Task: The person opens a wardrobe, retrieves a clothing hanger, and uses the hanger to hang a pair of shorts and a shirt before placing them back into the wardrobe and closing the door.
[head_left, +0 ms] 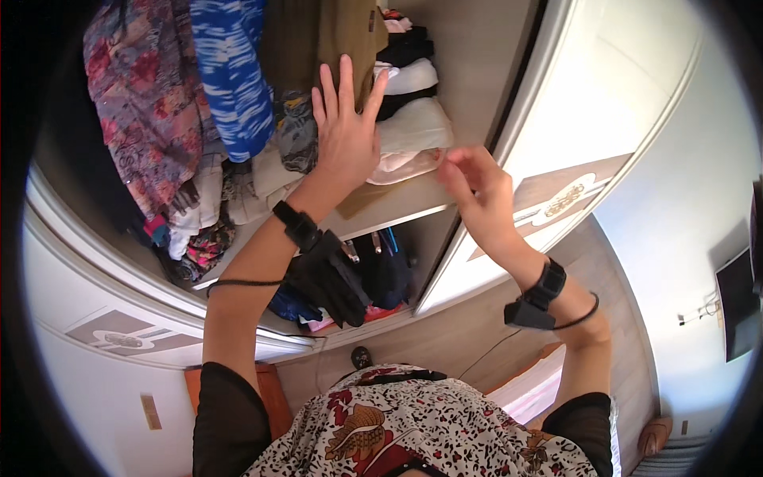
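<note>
My left hand (347, 139) is spread open, its palm toward an olive-brown hanging garment (347, 40) and the left end of a stack of folded clothes. At that stack's right end, my right hand (483, 195) is curled, thumb and forefinger drawn together beside a pale pink folded cloth (405, 165). Whether anything is pinched there is hidden. Above the pink cloth lie a folded white cloth (417, 123) and darker pieces. A crumpled grey garment (296, 133) sits left of my left hand. Both wrists wear black bands with a cord.
A flowered garment (147, 103) and a blue-white one (232, 75) hang at left. Below the wardrobe shelf (397, 208), dark clothes (385, 270) fill a lower compartment. A white sliding door (588, 103) stands at right, another (87, 262) at lower left. A screen (739, 302) is far right.
</note>
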`<state>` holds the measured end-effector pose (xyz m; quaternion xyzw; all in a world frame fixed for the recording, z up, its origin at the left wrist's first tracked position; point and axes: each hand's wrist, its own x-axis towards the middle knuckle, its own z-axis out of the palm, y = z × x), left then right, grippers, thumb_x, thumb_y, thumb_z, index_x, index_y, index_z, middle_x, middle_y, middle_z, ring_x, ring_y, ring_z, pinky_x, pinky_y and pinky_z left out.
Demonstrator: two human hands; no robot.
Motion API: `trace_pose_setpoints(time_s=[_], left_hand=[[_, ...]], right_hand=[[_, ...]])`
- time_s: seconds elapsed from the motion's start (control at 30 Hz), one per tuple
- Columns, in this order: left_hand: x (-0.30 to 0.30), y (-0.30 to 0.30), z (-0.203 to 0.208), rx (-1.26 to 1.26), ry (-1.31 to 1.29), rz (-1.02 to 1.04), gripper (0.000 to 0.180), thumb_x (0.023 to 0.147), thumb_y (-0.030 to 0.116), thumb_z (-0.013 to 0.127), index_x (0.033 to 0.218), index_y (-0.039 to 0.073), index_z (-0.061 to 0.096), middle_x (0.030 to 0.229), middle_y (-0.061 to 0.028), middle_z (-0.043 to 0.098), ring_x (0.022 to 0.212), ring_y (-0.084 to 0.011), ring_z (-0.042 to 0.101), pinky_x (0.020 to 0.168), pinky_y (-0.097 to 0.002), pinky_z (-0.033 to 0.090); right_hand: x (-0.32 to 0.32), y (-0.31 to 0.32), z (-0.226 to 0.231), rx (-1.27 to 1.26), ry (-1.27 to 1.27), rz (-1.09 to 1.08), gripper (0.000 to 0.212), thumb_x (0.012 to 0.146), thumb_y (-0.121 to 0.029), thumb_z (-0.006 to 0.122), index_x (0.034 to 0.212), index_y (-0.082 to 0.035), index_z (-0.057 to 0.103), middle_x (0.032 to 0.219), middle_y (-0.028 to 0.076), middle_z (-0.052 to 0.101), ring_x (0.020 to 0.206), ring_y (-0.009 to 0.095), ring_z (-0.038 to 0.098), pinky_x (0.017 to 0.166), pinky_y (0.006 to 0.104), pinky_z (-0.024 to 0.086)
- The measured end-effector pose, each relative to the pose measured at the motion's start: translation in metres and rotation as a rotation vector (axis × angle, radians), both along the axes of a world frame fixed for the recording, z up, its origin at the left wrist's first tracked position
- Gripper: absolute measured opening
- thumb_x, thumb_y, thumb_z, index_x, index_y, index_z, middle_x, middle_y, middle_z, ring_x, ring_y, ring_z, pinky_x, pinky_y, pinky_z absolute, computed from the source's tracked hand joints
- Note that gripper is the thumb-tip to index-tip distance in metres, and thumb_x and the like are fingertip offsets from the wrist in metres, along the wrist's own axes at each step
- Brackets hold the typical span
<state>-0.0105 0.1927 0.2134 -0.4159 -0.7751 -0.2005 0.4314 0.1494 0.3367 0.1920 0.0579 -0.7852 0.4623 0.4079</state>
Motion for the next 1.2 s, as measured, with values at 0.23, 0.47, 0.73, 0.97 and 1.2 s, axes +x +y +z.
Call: trace_pose_setpoints(time_s=[0.23, 0.47, 0.73, 0.97, 1.2], left_hand=[[0.070, 0.044, -0.009, 0.010, 0.304, -0.486, 0.050, 0.082, 0.013, 0.061, 0.131, 0.015, 0.052, 0.144, -0.0206, 0.035, 0.137, -0.0386, 0.028, 0.111, -0.0546, 0.019], [0.112, 0.105, -0.007, -0.403, 0.585, -0.553, 0.040, 0.077, 0.022, 0.060, 0.112, 0.003, 0.062, 0.130, -0.0121, 0.053, 0.131, -0.0242, 0.040, 0.116, -0.0414, 0.018], [0.115, 0.117, 0.006, -0.633, 0.669, -0.352, 0.027, 0.075, 0.026, 0.059, 0.093, 0.008, 0.069, 0.104, -0.0050, 0.061, 0.117, -0.0224, 0.047, 0.116, -0.0446, 0.016], [0.120, 0.102, 0.003, -0.561, 0.756, -0.217, 0.021, 0.078, 0.025, 0.060, 0.093, 0.015, 0.072, 0.100, 0.0023, 0.062, 0.112, -0.0193, 0.048, 0.116, -0.0436, 0.011], [0.117, 0.047, 0.004, -0.571, 0.664, -0.229, 0.015, 0.077, 0.024, 0.061, 0.084, 0.016, 0.071, 0.094, 0.0040, 0.062, 0.110, -0.0157, 0.049, 0.116, -0.0411, 0.015]], right_hand=[[0.053, 0.072, -0.040, -0.061, -0.166, -0.354, 0.021, 0.082, -0.013, 0.073, 0.089, 0.002, 0.060, 0.072, 0.010, 0.066, 0.064, 0.016, 0.063, 0.057, 0.0275, 0.050], [0.050, 0.102, -0.074, 0.308, -0.443, -0.535, 0.050, 0.072, -0.040, 0.079, 0.086, 0.004, 0.060, 0.074, 0.018, 0.064, 0.070, 0.036, 0.063, 0.066, 0.0423, 0.050], [0.037, 0.111, -0.096, 0.435, -0.404, -0.431, 0.048, 0.068, -0.042, 0.080, 0.071, 0.002, 0.062, 0.063, 0.016, 0.061, 0.059, 0.034, 0.060, 0.056, 0.0426, 0.046], [0.041, 0.094, -0.079, 0.423, -0.420, -0.330, 0.038, 0.069, -0.037, 0.080, 0.071, -0.001, 0.068, 0.062, 0.016, 0.063, 0.058, 0.034, 0.062, 0.053, 0.0434, 0.046], [0.027, 0.050, -0.080, 0.363, -0.439, -0.227, 0.031, 0.073, -0.031, 0.078, 0.069, -0.002, 0.068, 0.051, 0.010, 0.060, 0.050, 0.029, 0.062, 0.052, 0.0391, 0.047]])
